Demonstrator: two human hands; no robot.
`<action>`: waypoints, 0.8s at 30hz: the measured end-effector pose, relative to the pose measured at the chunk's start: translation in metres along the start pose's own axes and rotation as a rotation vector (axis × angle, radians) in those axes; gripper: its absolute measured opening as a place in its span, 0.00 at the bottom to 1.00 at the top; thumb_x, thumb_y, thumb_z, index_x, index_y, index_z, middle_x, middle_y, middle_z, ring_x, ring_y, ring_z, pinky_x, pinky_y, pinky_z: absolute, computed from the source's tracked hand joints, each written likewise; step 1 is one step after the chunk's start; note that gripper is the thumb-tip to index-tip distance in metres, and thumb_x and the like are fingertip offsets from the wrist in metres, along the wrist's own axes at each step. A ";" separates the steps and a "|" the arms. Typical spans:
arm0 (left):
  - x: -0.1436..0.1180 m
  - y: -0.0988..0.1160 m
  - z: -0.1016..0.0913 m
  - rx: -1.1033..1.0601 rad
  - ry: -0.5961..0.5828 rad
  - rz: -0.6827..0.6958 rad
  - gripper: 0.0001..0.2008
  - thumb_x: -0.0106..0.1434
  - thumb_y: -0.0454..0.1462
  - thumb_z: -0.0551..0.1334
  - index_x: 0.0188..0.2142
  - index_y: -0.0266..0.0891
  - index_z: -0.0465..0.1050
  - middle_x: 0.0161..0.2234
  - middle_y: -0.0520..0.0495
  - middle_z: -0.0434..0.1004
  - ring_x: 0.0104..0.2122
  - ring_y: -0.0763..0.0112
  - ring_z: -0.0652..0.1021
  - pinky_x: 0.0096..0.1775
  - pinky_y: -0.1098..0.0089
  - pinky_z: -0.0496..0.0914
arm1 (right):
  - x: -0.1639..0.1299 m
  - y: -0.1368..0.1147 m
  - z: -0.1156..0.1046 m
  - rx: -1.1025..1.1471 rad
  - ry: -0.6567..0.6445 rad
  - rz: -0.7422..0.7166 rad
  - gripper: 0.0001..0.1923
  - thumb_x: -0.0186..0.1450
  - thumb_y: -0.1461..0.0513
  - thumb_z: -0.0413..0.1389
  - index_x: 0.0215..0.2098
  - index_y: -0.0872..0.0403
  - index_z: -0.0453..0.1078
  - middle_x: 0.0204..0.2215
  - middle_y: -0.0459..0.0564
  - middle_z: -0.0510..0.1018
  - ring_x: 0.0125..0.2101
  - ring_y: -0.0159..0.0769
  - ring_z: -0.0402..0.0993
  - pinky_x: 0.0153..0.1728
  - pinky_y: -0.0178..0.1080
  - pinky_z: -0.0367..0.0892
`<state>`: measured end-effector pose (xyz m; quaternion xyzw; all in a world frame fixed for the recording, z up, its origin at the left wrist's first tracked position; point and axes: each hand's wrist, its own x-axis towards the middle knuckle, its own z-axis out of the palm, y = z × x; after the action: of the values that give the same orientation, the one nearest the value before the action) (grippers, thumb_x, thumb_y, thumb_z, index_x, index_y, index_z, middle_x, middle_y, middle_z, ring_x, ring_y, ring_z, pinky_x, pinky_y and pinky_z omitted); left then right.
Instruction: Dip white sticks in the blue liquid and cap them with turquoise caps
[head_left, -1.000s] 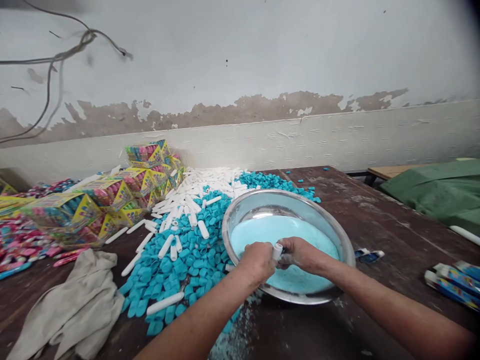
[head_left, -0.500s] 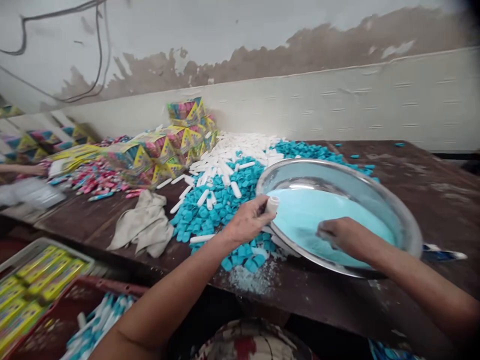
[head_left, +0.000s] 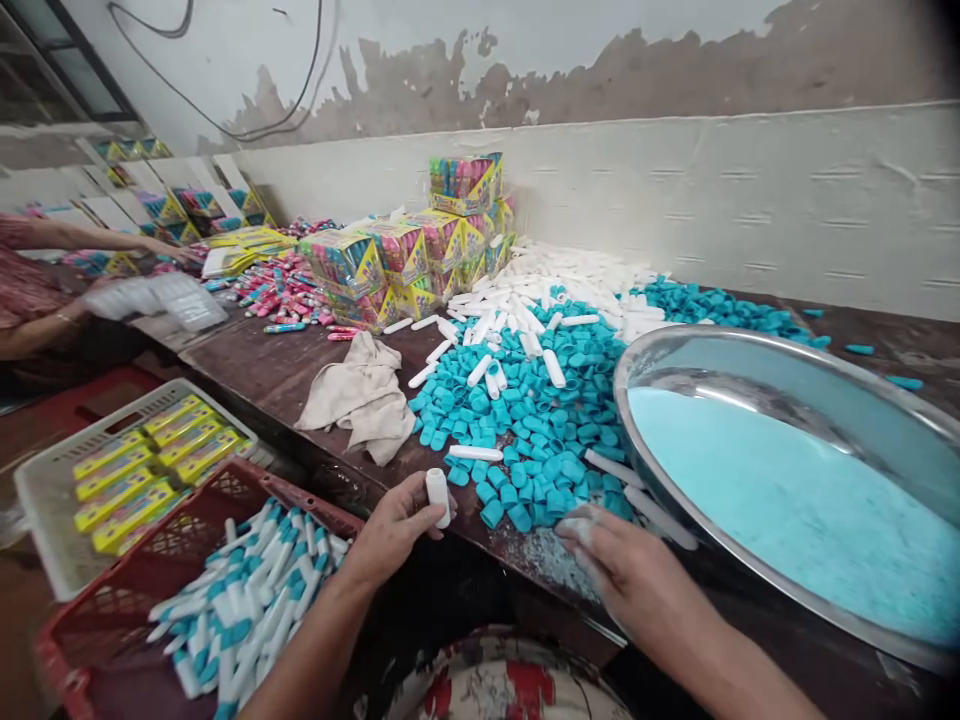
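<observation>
My left hand [head_left: 401, 530] is closed around a small white plastic tube [head_left: 439, 498], held upright with its open neck on top, just past the table's near edge. My right hand [head_left: 619, 550], slightly blurred, has its fingers drawn together at the near edge of a heap of blue caps [head_left: 517, 478]; pale powder coats the fingertips, and whatever they may hold is hidden. Spilled powder [head_left: 536, 558] lies on the table beside these fingers. To the right stands a wide metal bowl [head_left: 637, 415] of light blue powder [head_left: 780, 500].
White tubes [head_left: 570, 275] are heaped behind the caps. A cloth [head_left: 360, 395] lies left of them, before stacked display boxes [head_left: 420, 250]. Lower left, a red crate [head_left: 75, 610] holds capped tubes beside a white basket [head_left: 45, 500] of yellow boxes. Another person's arm [head_left: 90, 235] reaches in at far left.
My right hand has come out of the powder bowl and moved left to the caps. My left hand has drawn down and away from the bowl's rim with the tube. The view has turned left.
</observation>
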<state>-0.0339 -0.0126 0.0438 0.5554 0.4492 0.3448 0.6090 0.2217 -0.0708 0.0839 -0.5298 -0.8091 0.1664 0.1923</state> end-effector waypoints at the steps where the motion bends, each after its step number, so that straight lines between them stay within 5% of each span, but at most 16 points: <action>1: -0.002 -0.003 -0.002 -0.003 0.007 -0.001 0.10 0.56 0.38 0.59 0.36 0.35 0.66 0.32 0.47 0.72 0.31 0.70 0.72 0.28 0.73 0.67 | 0.010 -0.002 0.012 -0.002 -0.034 0.031 0.15 0.65 0.63 0.42 0.36 0.51 0.71 0.33 0.52 0.74 0.35 0.36 0.71 0.35 0.36 0.65; 8: -0.003 -0.007 -0.007 -0.021 0.030 0.002 0.10 0.55 0.39 0.60 0.34 0.35 0.67 0.32 0.47 0.72 0.31 0.70 0.72 0.28 0.75 0.66 | 0.078 -0.012 0.058 -0.301 -0.114 0.088 0.12 0.64 0.60 0.46 0.32 0.54 0.71 0.33 0.53 0.71 0.36 0.38 0.67 0.38 0.37 0.61; 13: -0.006 -0.010 -0.010 -0.034 0.036 0.040 0.09 0.56 0.38 0.58 0.35 0.35 0.66 0.32 0.47 0.71 0.31 0.70 0.71 0.28 0.74 0.66 | 0.092 -0.015 0.069 -0.396 -0.181 0.041 0.07 0.61 0.63 0.50 0.33 0.55 0.70 0.37 0.55 0.70 0.39 0.43 0.66 0.40 0.41 0.60; 24: -0.010 -0.004 -0.002 0.037 -0.061 0.031 0.06 0.55 0.35 0.57 0.32 0.35 0.67 0.28 0.50 0.68 0.29 0.73 0.68 0.29 0.75 0.63 | 0.072 0.005 0.060 0.422 0.053 0.127 0.06 0.57 0.61 0.52 0.33 0.53 0.67 0.30 0.48 0.71 0.34 0.36 0.68 0.38 0.39 0.63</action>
<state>-0.0399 -0.0216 0.0417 0.5838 0.4279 0.3286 0.6067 0.1701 -0.0062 0.0391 -0.5319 -0.7162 0.3297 0.3090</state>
